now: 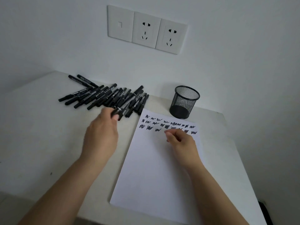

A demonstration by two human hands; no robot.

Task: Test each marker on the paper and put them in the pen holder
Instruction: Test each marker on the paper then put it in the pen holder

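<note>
Many black markers (103, 96) are lying heaped on the tabletop (37, 135); left hand (101, 135) fingers are gripping one marker (121, 111), right hand (181, 142) is resting loosely curled, empty, on the paper (154, 168); uncapping and scribbling likely come next, the pen holder (185, 102) standing empty nearby

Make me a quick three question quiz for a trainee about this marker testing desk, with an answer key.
1. True or false: the mesh pen holder already has markers standing in it.
2. Which hand grips a marker: A) left hand, B) right hand?
3. Fill in: the scribbles sit along the ___ edge of the paper.

Key: 1. False, it looks empty. 2. A, beside the pile of markers. 3. Far (top).
</note>
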